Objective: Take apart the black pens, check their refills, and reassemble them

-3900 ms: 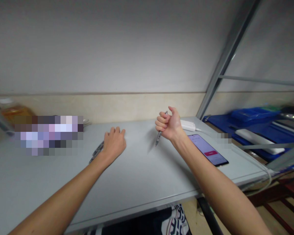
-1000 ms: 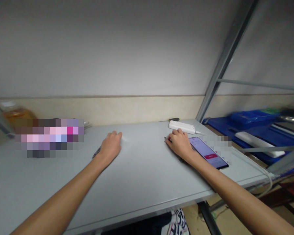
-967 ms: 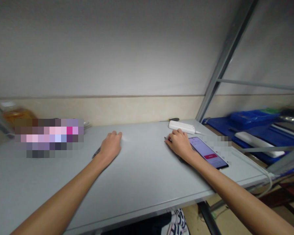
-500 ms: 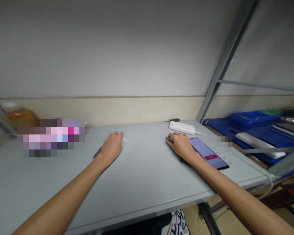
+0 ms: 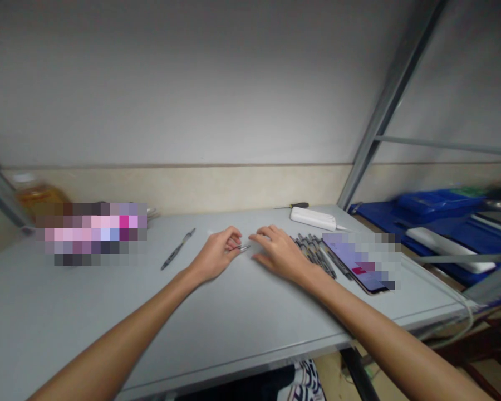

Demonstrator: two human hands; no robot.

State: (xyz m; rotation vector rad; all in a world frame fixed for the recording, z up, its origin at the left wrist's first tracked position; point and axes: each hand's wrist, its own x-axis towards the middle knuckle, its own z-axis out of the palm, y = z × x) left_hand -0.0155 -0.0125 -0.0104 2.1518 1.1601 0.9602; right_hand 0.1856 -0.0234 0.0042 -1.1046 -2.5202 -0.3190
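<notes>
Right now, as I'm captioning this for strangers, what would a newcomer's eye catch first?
Probably the left hand over the middle of the desk, holding a pen whose tip points toward the open right hand. Next, the row of pens between the right hand and the phone. Then a lone pen left of the left hand.

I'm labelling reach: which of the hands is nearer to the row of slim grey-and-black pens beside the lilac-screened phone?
Right. The right hand is just left of the row of pens; the left hand is farther left, beyond the right hand.
</notes>
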